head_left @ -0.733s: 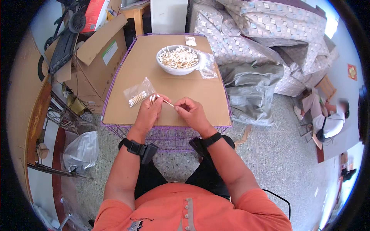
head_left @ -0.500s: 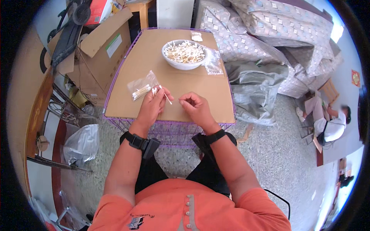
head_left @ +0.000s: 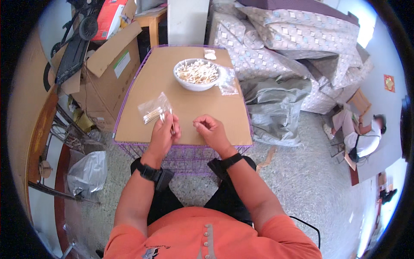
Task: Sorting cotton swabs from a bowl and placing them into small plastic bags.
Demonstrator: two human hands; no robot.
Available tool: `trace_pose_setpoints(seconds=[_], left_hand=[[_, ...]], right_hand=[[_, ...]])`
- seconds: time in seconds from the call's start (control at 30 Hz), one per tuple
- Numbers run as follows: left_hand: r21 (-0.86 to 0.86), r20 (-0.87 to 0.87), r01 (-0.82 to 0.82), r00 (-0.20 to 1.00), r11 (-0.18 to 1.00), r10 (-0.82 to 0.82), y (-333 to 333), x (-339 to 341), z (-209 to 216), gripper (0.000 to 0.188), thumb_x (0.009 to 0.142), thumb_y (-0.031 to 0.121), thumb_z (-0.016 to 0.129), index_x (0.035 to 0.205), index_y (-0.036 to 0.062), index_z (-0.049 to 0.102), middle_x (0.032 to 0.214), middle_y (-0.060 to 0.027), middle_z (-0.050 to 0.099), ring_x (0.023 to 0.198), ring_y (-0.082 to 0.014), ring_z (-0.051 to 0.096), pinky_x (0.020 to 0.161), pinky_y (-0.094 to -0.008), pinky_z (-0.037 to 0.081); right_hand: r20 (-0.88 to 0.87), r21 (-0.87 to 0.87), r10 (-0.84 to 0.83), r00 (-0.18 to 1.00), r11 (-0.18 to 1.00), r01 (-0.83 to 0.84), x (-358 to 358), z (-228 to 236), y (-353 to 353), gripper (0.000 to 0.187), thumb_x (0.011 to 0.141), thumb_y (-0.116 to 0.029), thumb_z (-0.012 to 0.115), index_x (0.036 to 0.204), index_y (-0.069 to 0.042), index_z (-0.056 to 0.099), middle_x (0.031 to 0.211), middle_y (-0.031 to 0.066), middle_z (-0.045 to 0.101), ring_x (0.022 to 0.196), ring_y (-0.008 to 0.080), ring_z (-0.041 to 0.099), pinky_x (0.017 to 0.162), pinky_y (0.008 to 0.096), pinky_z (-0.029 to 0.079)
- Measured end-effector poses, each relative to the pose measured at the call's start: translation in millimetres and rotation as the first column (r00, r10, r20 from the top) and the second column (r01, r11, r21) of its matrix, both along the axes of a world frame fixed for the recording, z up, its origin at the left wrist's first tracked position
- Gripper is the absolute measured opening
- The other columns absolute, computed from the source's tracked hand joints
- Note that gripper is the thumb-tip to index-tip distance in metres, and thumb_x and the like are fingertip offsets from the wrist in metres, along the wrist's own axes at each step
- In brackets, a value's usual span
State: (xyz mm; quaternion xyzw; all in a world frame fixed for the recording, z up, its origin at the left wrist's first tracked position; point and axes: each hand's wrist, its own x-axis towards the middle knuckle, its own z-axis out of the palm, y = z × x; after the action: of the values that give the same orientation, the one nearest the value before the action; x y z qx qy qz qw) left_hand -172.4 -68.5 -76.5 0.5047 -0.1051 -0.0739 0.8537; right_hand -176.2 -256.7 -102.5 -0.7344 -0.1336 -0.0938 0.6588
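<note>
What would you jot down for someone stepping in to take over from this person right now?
Left hand: holds a few cotton swabs upright by the small clear bag, which already holds some swabs.
Right hand: fingers curled, nothing visible in it, resting on the cardboard tabletop.
White bowl at the far side is full of swabs.
Left: the held swabs are not yet bagged.

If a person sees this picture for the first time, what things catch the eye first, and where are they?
First comes the white bowl heaped with cotton swabs, at the far middle of the brown table. Nearer, the left hand holds a few swabs upright beside a small clear bag of swabs, while the right hand is curled just to its right. Right of the table lie patterned cushions.
</note>
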Motion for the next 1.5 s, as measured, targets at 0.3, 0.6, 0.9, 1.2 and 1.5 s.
trace_pose_setpoints(seconds=[0.3, 0.6, 0.9, 1.2, 1.5], left_hand=[[0.201, -0.124, 0.350, 0.936, 0.915, -0.330, 2, -58, -10, 0.026, 0.103, 0.034, 0.046, 0.097, 0.0097, 0.054, 0.062, 0.0055, 0.041, 0.050, -0.0056, 0.036, 0.046, -0.0204, 0.031], [-0.051, -0.278, 0.613, 0.750, 0.788, -0.601, 8, -102, -23, 0.027, 0.100, 0.034, 0.052, 0.087, 0.0108, 0.053, 0.065, 0.0040, 0.041, 0.053, -0.0059, 0.036, 0.046, -0.0207, 0.028], [0.021, -0.286, 0.492, 0.837, 0.870, -0.467, 7, -101, 18, 0.015, 0.097, 0.020, 0.059, 0.090, 0.0070, 0.058, 0.063, 0.0049, 0.044, 0.051, -0.0044, 0.039, 0.044, -0.0206, 0.030], [0.177, -0.188, 0.414, 0.905, 0.893, -0.382, 14, -95, 30, 0.016, 0.094, 0.020, 0.064, 0.091, 0.0037, 0.064, 0.061, 0.0060, 0.046, 0.049, -0.0035, 0.038, 0.043, -0.0205, 0.028], [0.306, -0.161, 0.410, 0.912, 0.859, -0.378, 7, -93, 34, 0.016, 0.094, 0.021, 0.065, 0.091, 0.0059, 0.069, 0.063, 0.0079, 0.050, 0.052, -0.0002, 0.038, 0.045, -0.0201, 0.029]], right_hand=[[0.014, 0.087, 0.125, 0.992, 0.988, -0.126, -60, 19, 2, 0.032, 0.099, -0.017, 0.052, 0.128, -0.003, 0.057, 0.117, 0.0058, 0.061, 0.096, 0.0087, 0.057, 0.081, 0.0245, 0.048], [0.118, -0.294, 0.417, 0.901, 0.881, -0.370, -103, 36, 18, 0.035, 0.100, -0.023, 0.049, 0.128, -0.002, 0.057, 0.125, 0.0138, 0.060, 0.118, 0.0279, 0.055, 0.101, 0.0372, 0.042], [-0.085, -0.015, 0.246, 0.965, 0.969, -0.249, -108, 58, 11, 0.033, 0.099, -0.019, 0.051, 0.126, -0.001, 0.058, 0.120, 0.0135, 0.063, 0.111, 0.0235, 0.060, 0.096, 0.0339, 0.045], [0.104, -0.248, 0.221, 0.970, 0.950, -0.190, -108, 63, 5, 0.036, 0.099, -0.019, 0.054, 0.130, -0.001, 0.055, 0.126, 0.0136, 0.060, 0.115, 0.0232, 0.057, 0.098, 0.0336, 0.043], [0.190, -0.386, 0.286, 0.939, 0.902, -0.196, -108, 70, 10, 0.050, 0.093, -0.023, 0.060, 0.137, -0.002, 0.048, 0.132, 0.0172, 0.054, 0.121, 0.0320, 0.052, 0.103, 0.0386, 0.040]])
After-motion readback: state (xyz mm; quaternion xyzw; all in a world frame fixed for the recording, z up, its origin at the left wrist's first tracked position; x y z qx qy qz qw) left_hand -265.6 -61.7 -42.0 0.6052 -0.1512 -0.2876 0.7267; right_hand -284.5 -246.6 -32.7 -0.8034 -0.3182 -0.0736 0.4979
